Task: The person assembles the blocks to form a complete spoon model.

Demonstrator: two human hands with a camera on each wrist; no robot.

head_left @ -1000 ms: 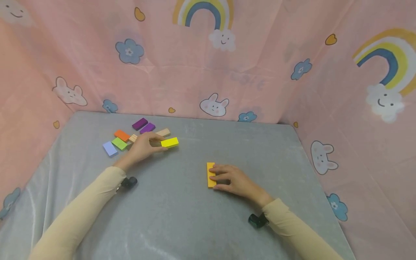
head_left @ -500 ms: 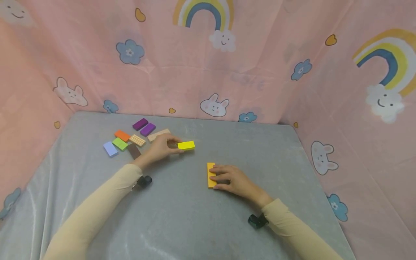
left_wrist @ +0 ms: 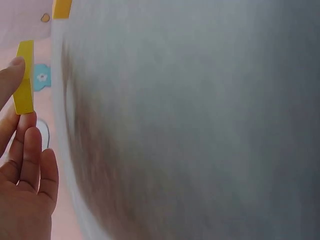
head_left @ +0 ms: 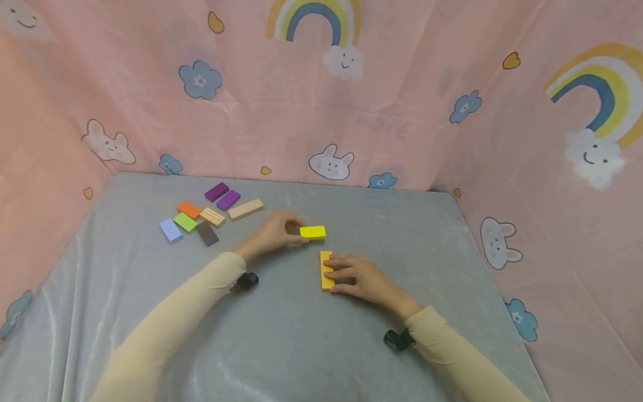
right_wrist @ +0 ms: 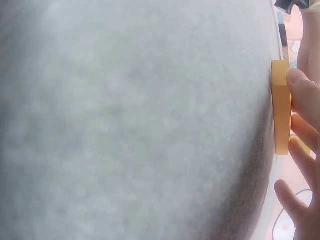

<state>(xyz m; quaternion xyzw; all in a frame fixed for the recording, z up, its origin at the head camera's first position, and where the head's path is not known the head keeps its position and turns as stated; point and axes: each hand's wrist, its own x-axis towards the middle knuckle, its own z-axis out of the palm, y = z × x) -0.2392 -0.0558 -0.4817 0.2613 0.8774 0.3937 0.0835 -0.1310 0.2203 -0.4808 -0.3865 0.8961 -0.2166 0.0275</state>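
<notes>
Yellow block: we found this in the left hand, pinched at its left end between thumb and fingers, with the right end projecting toward the person's right. In the left wrist view it appeared raised off the table.

Amber block: we located this on the table, just left of the right hand. That hand had its fingers slightly bent and spread, with the tips resting on the block; we saw no grip around it.

Alignment: we read the amber block's long axis as running near to far, and the yellow block's as running left to right, roughly at right angles. The yellow block was just beyond the amber block's far end and mostly to its left, the two apart. We judged this offset and the crossed axes to be the controlling relation.

Clearances: we had the far table edge, against the curtain, well beyond both blocks. The tan block and brown block lay behind the left hand on its left. We judged the amber block's left flank and near side to offer ample room for moving.
</notes>
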